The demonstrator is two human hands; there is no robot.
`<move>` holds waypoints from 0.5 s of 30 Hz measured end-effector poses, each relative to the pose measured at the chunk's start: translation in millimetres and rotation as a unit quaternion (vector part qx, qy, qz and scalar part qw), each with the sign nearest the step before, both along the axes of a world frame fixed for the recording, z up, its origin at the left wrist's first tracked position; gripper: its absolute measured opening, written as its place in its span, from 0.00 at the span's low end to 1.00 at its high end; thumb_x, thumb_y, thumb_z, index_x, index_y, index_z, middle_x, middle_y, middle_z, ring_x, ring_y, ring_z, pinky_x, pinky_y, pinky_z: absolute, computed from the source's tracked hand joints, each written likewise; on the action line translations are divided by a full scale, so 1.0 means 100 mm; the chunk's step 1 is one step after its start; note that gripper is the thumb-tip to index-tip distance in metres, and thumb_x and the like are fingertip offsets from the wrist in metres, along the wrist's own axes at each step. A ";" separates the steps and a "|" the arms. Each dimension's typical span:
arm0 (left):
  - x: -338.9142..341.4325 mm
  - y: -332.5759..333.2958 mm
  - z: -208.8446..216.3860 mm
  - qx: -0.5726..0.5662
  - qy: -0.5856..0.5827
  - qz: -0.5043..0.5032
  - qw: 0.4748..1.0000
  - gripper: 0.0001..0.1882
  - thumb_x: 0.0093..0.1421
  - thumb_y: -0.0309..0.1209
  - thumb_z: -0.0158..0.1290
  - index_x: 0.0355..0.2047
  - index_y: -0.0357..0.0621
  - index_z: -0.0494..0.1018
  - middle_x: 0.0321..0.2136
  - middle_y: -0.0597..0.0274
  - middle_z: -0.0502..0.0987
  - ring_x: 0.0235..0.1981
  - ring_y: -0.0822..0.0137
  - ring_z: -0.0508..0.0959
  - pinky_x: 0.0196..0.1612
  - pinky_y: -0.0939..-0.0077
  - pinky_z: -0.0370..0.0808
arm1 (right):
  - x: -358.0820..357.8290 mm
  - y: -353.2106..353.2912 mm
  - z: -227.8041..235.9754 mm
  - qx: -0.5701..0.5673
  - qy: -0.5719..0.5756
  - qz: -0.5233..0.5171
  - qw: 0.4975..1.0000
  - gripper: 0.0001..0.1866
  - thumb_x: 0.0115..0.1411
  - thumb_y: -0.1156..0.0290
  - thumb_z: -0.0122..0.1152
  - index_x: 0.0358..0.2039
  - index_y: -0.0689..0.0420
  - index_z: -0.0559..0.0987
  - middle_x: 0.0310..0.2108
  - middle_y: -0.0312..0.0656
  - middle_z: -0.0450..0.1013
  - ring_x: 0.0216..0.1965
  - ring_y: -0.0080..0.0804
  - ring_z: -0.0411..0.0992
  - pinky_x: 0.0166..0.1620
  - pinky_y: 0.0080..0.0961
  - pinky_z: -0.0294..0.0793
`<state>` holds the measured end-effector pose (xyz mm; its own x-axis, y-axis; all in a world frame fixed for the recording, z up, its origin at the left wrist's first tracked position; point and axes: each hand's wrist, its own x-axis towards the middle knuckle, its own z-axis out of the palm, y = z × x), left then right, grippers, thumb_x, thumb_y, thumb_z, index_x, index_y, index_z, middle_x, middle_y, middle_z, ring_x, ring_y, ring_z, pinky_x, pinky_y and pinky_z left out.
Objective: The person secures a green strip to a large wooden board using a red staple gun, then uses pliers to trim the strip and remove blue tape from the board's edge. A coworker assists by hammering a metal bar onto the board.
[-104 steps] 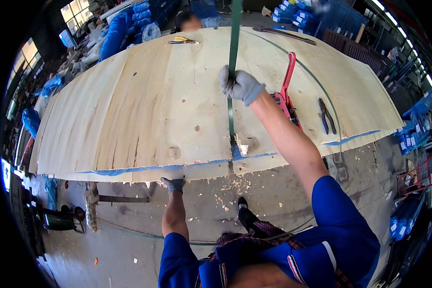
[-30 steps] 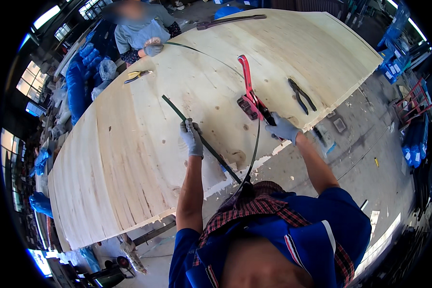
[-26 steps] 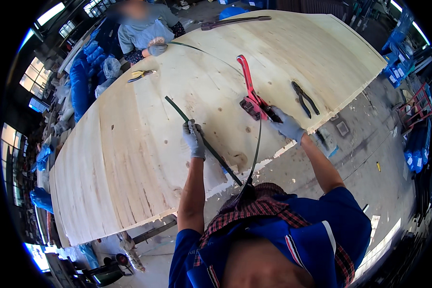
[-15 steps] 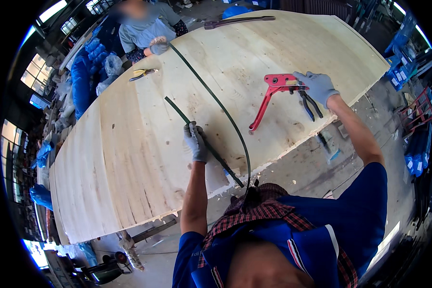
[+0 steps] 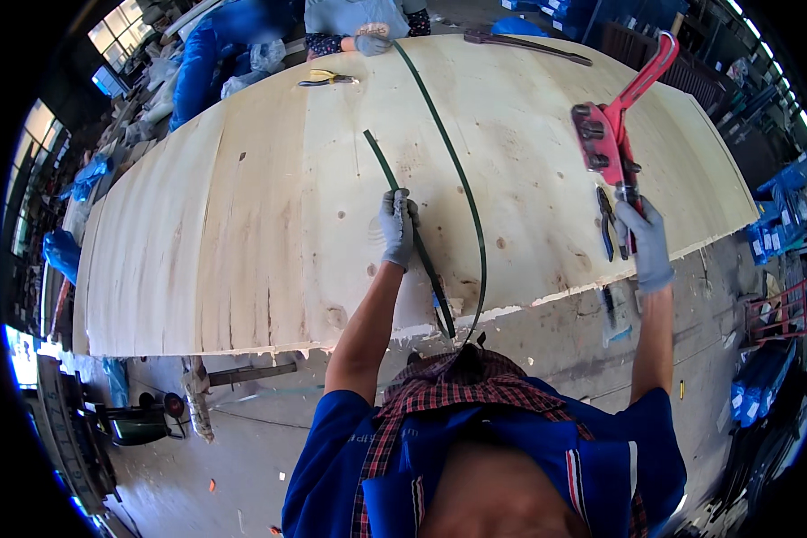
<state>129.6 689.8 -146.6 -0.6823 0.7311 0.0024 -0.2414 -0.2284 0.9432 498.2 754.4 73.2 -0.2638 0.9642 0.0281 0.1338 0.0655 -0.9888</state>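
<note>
We wear grey knit gloves on both hands, the left hand (image 5: 397, 227) and the right hand (image 5: 647, 244), short blue sleeves, and a plaid collar.

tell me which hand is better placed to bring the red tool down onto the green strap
Right. The right hand already grips the red strapping tool, raised above the plywood stack. The left hand is busy pressing the green strap onto the wood.

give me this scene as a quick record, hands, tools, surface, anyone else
left hand: gloved, pressing a green strap onto the plywood stack
right hand: gloved, grip shut on a red strapping tensioner, raised above the stack
strap run: arcs across the stack to a co-worker's hand
other tools: dark pliers by the right hand, yellow-handled pliers at the far edge
</note>
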 end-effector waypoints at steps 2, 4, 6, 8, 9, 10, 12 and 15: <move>-0.02 -0.01 0.02 0.006 -0.035 -0.019 0.999 0.11 0.67 0.39 0.44 0.39 0.45 0.68 0.19 0.71 0.67 0.16 0.79 0.65 0.19 0.82 0.65 | -0.38 -0.20 -0.06 -0.048 0.070 0.056 0.995 0.10 0.59 0.64 0.58 0.36 0.56 0.75 0.18 0.28 0.66 0.17 0.13 0.61 0.20 0.13 0.56; -0.13 -0.04 0.02 0.019 -0.075 -0.049 0.996 0.11 0.67 0.39 0.45 0.40 0.45 0.67 0.20 0.72 0.68 0.18 0.78 0.67 0.20 0.81 0.68 | -0.81 -0.39 -0.18 -0.101 0.125 0.123 0.979 0.12 0.59 0.63 0.58 0.38 0.56 0.75 0.19 0.28 0.65 0.18 0.13 0.61 0.21 0.13 0.56; -0.20 -0.10 0.01 0.037 -0.155 -0.053 0.986 0.10 0.67 0.39 0.45 0.39 0.46 0.67 0.19 0.72 0.67 0.17 0.78 0.67 0.20 0.81 0.67 | -1.25 -0.54 -0.33 -0.168 0.151 0.168 0.960 0.11 0.58 0.62 0.59 0.36 0.55 0.75 0.17 0.29 0.66 0.17 0.15 0.62 0.21 0.14 0.59; -0.19 -0.17 0.10 0.053 -0.238 -0.048 0.969 0.09 0.67 0.38 0.45 0.39 0.47 0.67 0.19 0.72 0.66 0.16 0.78 0.65 0.19 0.82 0.65 | -1.62 -0.65 -0.54 -0.140 0.132 0.191 0.963 0.10 0.57 0.63 0.61 0.30 0.55 0.73 0.17 0.30 0.67 0.16 0.16 0.63 0.20 0.15 0.60; -0.19 -0.26 0.12 0.069 -0.240 -0.027 0.968 0.09 0.67 0.38 0.45 0.39 0.47 0.67 0.19 0.72 0.66 0.16 0.78 0.65 0.19 0.82 0.65 | -1.78 -0.70 -0.67 -0.134 0.132 0.200 0.962 0.10 0.57 0.63 0.61 0.29 0.55 0.72 0.17 0.31 0.67 0.16 0.16 0.63 0.20 0.15 0.61; -0.19 -0.34 0.14 0.084 -0.243 -0.009 0.966 0.09 0.67 0.38 0.45 0.39 0.48 0.67 0.19 0.72 0.66 0.16 0.78 0.65 0.19 0.82 0.64 | -1.90 -0.71 -0.87 -0.125 0.120 0.199 0.965 0.11 0.57 0.63 0.61 0.29 0.55 0.72 0.17 0.31 0.68 0.16 0.16 0.64 0.20 0.16 0.61; -0.17 -0.51 0.17 0.099 -0.254 0.007 0.962 0.09 0.67 0.38 0.44 0.40 0.48 0.66 0.19 0.72 0.65 0.16 0.78 0.64 0.18 0.81 0.64 | -2.03 -0.67 -1.25 -0.116 0.078 0.202 0.969 0.11 0.56 0.63 0.61 0.30 0.56 0.72 0.17 0.31 0.68 0.16 0.16 0.64 0.19 0.16 0.62; -0.08 -0.61 0.23 0.077 -0.259 0.001 0.963 0.10 0.67 0.38 0.44 0.42 0.48 0.66 0.19 0.73 0.65 0.16 0.78 0.64 0.18 0.81 0.64 | -2.05 -0.62 -1.71 -0.097 -0.020 0.206 0.974 0.12 0.57 0.62 0.61 0.32 0.57 0.72 0.17 0.32 0.68 0.16 0.18 0.66 0.20 0.18 0.64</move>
